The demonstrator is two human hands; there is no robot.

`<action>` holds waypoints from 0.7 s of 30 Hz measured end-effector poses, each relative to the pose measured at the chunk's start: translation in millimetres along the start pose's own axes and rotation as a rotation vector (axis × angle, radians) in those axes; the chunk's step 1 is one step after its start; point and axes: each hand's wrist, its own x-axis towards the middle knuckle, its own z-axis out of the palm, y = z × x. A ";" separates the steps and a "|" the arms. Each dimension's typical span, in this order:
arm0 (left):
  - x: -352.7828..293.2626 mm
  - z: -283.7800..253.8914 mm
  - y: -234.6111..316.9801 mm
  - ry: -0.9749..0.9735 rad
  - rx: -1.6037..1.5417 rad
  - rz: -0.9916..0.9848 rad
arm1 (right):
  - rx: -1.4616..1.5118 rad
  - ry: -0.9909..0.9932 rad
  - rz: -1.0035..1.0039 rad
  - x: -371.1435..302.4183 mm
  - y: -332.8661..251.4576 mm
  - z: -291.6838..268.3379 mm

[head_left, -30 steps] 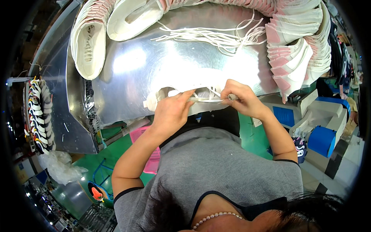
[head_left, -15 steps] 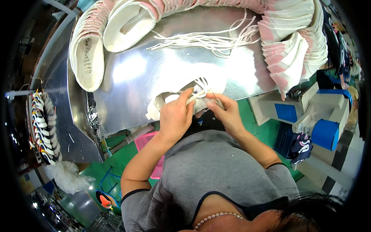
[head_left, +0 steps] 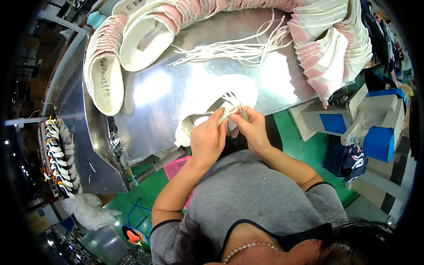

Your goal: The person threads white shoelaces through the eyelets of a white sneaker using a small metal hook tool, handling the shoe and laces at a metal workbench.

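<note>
A white shoe upper (head_left: 187, 115) lies at the near edge of the metal table, its opening toward me and white laces (head_left: 229, 98) crossing its throat. My left hand (head_left: 206, 140) is closed, thumb and index finger pinching the upper's edge by the laces. Close beside it, my right hand (head_left: 255, 131) pinches at the same spot, touching the lace. A thin dark tip shows by its fingers; what it belongs to is hidden. Beyond the upper lies a loose bundle of white shoelaces (head_left: 238, 51).
Nested white-and-pink shoe uppers (head_left: 327, 57) curve along the table's (head_left: 145, 119) far side, from a stack (head_left: 106, 84) at left to the right end. A pink basket (head_left: 176, 167) sits below the near edge. Grey-and-blue equipment (head_left: 377, 128) stands at right; multicoloured uppers (head_left: 57, 154) hang at left.
The right fingers have come in closer to the left fingertips at the lace. The whole view has shifted slightly. Both hands keep hold at the upper's throat.
</note>
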 end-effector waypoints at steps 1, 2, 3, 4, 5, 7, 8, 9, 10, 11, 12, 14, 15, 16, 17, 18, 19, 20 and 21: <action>0.4 -0.2 0.7 -0.002 0.002 0.005 | 0.021 -0.008 0.008 -0.4 0.4 -0.8; 0.7 -0.4 1.3 -0.008 0.000 -0.006 | 0.042 -0.016 0.017 -0.4 0.9 -1.9; 1.1 -0.8 1.6 -0.014 -0.003 -0.017 | 0.046 -0.015 0.014 0.5 2.7 -4.4; 1.0 -0.8 1.5 -0.015 -0.001 -0.013 | 0.068 -0.059 0.016 1.7 5.7 -8.3; 0.9 -0.6 1.1 -0.011 -0.005 -0.018 | 0.090 -0.104 0.017 2.7 7.8 -12.0; 1.2 -0.4 0.2 -0.008 -0.006 -0.022 | 0.084 -0.161 0.022 4.7 9.8 -17.8; 1.4 -0.8 -0.6 -0.008 -0.011 -0.027 | 0.075 -0.220 0.030 5.1 9.5 -20.5; 1.8 -1.5 -1.4 -0.009 -0.016 -0.033 | 0.077 -0.220 0.029 3.7 5.8 -23.3; 3.2 -3.1 -2.3 -0.010 -0.014 -0.031 | 0.235 -0.353 0.109 0.8 -1.6 -25.7; 5.2 -6.2 -2.6 -0.065 0.010 -0.077 | 0.394 -0.486 0.192 -2.1 -8.8 -28.7; 7.1 -9.3 -3.0 -0.119 0.035 -0.123 | 0.397 -0.486 0.193 -3.1 -15.7 -34.0; 10.8 -15.1 -3.0 -0.158 0.055 -0.161 | 0.542 -0.695 0.322 -1.5 -31.3 -44.4; 12.0 -16.1 -3.0 -0.197 0.075 -0.198 | 0.466 -0.655 0.332 -0.8 -36.5 -45.4; 13.4 -15.5 -2.9 -0.196 0.075 -0.197 | 0.347 -0.630 0.292 3.6 -38.1 -47.9; 14.4 -14.5 -3.2 -0.166 0.053 -0.161 | 0.345 -0.642 0.300 7.9 -42.8 -49.6; 15.0 -13.8 -3.4 -0.135 0.031 -0.125 | 0.343 -0.654 0.308 10.1 -46.2 -50.4; 16.5 -13.6 -3.3 -0.132 0.035 -0.123 | 0.343 -0.659 0.305 8.1 -45.2 -49.3; 17.8 -13.4 -3.1 -0.111 0.060 -0.100 | -0.086 -0.677 0.156 3.4 -42.5 -47.6; 18.9 -13.4 -3.4 -0.090 0.085 -0.078 | -0.512 -0.672 0.001 1.7 -40.7 -46.4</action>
